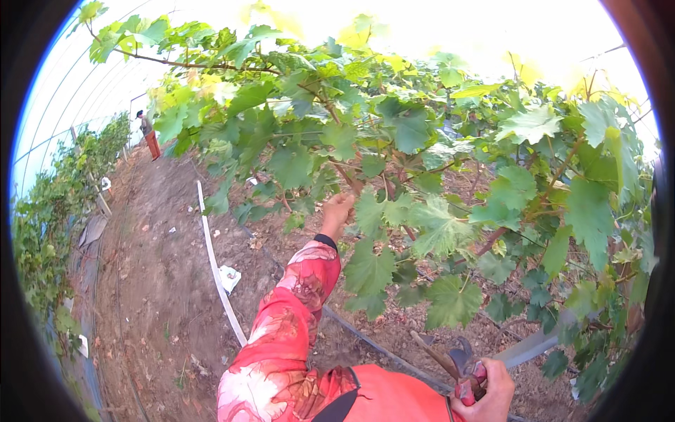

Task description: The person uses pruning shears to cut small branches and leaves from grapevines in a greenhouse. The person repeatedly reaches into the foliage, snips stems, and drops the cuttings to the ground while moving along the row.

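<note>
My left hand [337, 211] reaches up into a leafy grapevine [401, 126], fingers curled closed at a brown cane [348, 176]. Leaves hang close beside the fingers and partly hide what they pinch. Low at the right, my right hand [493, 393] grips red-handled pruning shears [465, 387]. Their dark curved blade [462, 360] points up and away from me. A brown, stick-like length [435, 353] juts out beside that blade; I cannot tell whether it is a cut cane or part of the tool.
A pale strip [213, 258] and a dark hose [364, 337] run along the bare soil [158, 264]. White scraps [229, 278] lie there. Another vine row [47, 227] stands left under the arched cover. Farther down the path is a person [148, 136] in orange trousers.
</note>
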The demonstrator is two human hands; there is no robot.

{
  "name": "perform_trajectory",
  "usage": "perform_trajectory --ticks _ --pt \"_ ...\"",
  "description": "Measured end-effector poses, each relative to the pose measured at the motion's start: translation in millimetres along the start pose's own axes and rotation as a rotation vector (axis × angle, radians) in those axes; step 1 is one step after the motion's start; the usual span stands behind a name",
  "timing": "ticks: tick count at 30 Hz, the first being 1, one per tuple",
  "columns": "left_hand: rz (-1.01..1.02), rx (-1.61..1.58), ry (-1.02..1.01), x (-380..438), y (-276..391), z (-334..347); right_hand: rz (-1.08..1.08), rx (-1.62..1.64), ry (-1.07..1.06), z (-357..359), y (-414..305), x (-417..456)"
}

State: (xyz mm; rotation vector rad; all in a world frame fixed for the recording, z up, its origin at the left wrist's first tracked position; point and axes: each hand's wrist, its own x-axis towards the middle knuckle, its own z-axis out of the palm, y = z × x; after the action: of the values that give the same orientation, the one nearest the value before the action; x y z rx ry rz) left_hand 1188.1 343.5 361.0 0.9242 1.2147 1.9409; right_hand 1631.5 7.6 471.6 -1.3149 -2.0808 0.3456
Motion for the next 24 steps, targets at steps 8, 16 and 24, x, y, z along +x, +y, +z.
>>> perform_trajectory --ticks 8,16,24 --pt "0.037 0.452 -0.111 -57 37 -65 0.013 0.003 -0.037 0 0 4" --pt "0.233 0.522 0.15 -71 98 -166 -0.022 0.009 -0.063 -1 -3 11" --pt "0.617 0.268 0.354 -73 258 -187 -0.025 0.011 -0.109 1 -4 11"
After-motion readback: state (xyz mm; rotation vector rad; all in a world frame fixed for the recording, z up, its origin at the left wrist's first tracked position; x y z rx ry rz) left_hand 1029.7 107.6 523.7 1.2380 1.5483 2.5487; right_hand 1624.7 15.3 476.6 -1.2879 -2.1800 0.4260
